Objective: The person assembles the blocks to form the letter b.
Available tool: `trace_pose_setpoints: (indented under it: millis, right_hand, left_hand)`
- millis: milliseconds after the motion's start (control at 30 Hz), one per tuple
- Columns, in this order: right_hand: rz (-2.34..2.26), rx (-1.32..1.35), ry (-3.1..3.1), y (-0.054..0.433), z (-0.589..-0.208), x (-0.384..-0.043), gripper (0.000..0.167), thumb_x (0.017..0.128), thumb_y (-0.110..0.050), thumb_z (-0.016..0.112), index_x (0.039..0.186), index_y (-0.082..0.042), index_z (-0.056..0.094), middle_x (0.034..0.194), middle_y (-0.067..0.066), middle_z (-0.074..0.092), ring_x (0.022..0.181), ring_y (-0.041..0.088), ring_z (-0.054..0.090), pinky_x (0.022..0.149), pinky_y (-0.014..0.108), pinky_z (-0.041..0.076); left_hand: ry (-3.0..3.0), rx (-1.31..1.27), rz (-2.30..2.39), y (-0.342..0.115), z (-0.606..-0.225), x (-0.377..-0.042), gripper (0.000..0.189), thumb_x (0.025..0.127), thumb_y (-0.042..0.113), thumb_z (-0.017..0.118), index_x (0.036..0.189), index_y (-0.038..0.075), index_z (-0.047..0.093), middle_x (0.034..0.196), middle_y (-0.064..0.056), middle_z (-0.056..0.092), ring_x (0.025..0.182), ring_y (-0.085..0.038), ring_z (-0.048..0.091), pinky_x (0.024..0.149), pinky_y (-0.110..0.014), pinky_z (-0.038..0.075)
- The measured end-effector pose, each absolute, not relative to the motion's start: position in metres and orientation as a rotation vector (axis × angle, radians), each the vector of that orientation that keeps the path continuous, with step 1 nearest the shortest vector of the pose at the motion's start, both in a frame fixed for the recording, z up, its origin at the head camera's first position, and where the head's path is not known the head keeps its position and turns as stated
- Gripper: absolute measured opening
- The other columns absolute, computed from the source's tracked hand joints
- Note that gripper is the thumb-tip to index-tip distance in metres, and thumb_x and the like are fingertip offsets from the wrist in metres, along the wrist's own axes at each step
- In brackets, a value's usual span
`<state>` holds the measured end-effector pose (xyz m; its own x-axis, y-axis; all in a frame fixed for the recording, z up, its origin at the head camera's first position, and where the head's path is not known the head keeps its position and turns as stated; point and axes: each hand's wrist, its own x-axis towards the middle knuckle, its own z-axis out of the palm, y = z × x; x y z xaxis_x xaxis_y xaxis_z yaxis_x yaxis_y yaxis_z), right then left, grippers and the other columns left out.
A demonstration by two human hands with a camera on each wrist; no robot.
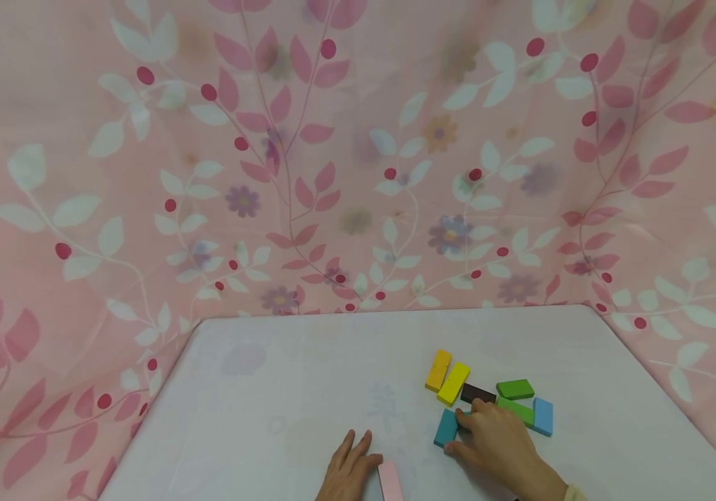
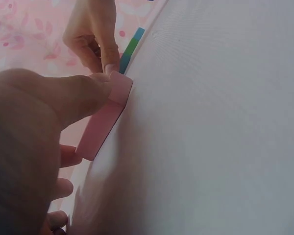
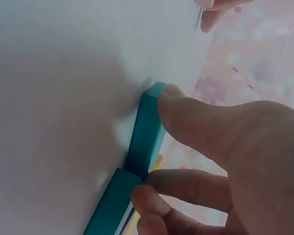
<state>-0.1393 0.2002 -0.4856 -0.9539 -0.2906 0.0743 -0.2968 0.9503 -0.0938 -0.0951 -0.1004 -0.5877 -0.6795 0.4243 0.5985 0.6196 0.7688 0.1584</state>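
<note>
the right fingers [image 3: 193, 187] partly hide a pinched teal block [image 3: 143, 134].

Under the left hand [image 1: 346, 472] and the right hand [image 1: 503, 445] is a white table [image 1: 307, 362]. Past them and to both sides hangs a pink cloth [image 1: 358, 139], leafy and flowery.
</note>
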Motion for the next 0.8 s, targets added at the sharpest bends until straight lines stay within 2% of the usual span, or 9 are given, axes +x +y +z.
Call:
trace_pose_setpoints:
  millis: [233,400,533,633,800]
  right_hand:
    - [0.201,0.585,-3.039,0.196,-0.486,-0.137,0.059,0.078,-0.06,0.086,0.116,-0.016,0.084,0.088,-0.005,0.062,0.07,0.006,0.045,0.061,0.025,0.048]
    - [0.229,0.701,-2.99,0.193,-0.486,-0.137,0.058,0.081,-0.059,0.084,0.118,-0.014,0.083,0.086,-0.006,0.063,0.066,0.004,0.044,0.058,0.022,0.046]
    - [0.224,0.754,-2.97,0.189,-0.488,-0.138,0.059,0.083,-0.059,0.082,0.121,-0.014,0.082,0.088,-0.005,0.068,0.069,0.003,0.048,0.062,0.025,0.052]
    - [0.255,0.784,-2.969,0.186,-0.491,-0.139,0.058,0.085,-0.055,0.082,0.125,-0.013,0.079,0.087,-0.005,0.065,0.068,0.003,0.047,0.059,0.023,0.049]
    - [0.26,0.793,-2.985,0.178,-0.493,-0.14,0.058,0.087,-0.051,0.081,0.131,-0.014,0.076,0.083,-0.006,0.06,0.064,0.003,0.041,0.056,0.021,0.043]
  left_hand:
    - [-2.427,-0.752,-0.524,-0.099,-0.587,-0.095,0.069,0.094,0.085,0.038,0.12,0.026,0.063,0.144,-0.007,0.067,0.128,-0.036,0.064,0.096,-0.043,0.058]
    - [-2.47,-0.741,-0.559,-0.099,-0.583,-0.092,0.068,0.092,0.085,0.043,0.12,0.026,0.062,0.146,-0.008,0.066,0.131,-0.037,0.062,0.099,-0.045,0.057]
    - [-2.451,-0.746,-0.531,-0.099,-0.582,-0.091,0.067,0.094,0.084,0.042,0.117,0.025,0.063,0.144,-0.009,0.067,0.13,-0.037,0.063,0.099,-0.043,0.056]
    - [-2.465,-0.748,-0.515,-0.098,-0.58,-0.09,0.064,0.094,0.083,0.046,0.114,0.024,0.064,0.143,-0.011,0.068,0.128,-0.039,0.064,0.099,-0.044,0.057]
    - [-2.579,-0.715,-0.58,-0.096,-0.576,-0.088,0.06,0.089,0.08,0.062,0.11,0.024,0.066,0.147,-0.012,0.065,0.131,-0.041,0.062,0.1,-0.052,0.057]
